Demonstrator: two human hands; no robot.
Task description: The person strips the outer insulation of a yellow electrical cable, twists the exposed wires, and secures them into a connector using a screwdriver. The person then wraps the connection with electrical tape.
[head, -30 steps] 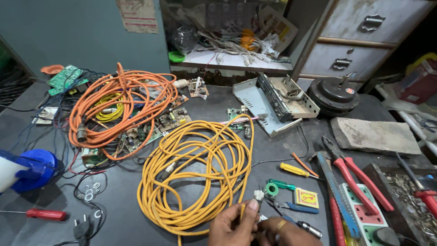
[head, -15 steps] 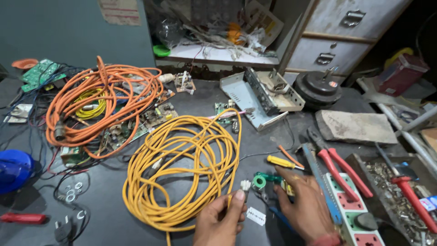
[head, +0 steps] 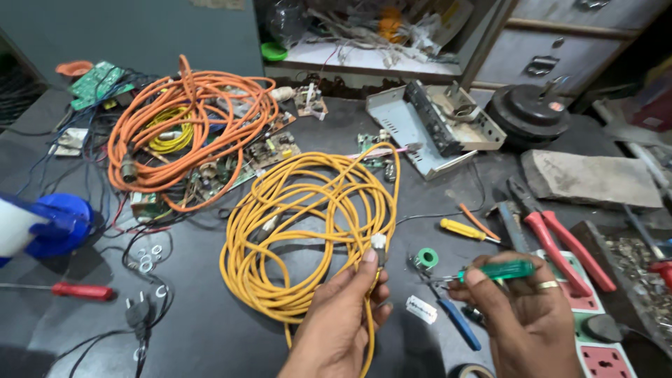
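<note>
The left hand (head: 346,315) pinches the end of the yellow cable (head: 308,231) between thumb and fingers, its small white tip standing just above the thumb. The rest of the cable lies coiled on the dark worktop (head: 203,329), near the middle, just beyond the hand. The right hand (head: 525,308) is closed on a green-handled screwdriver (head: 490,271), held level, shaft pointing toward the left hand; whether its tip touches the cable end is hard to tell.

Between the hands lie a green solder spool (head: 425,259), a blue-handled tool (head: 458,323) and a razor blade (head: 422,309). A yellow screwdriver (head: 462,229) and red pliers (head: 560,241) lie beyond the right hand. Toward the far left corner, an orange cable (head: 189,126) is coiled over circuit boards (head: 269,148). By the left edge sit a blue object (head: 59,224), a red screwdriver (head: 77,290) and a black plug (head: 138,313). An opened metal case (head: 427,129) lies near the far edge, with a grey stone block (head: 595,178) to its right.
</note>
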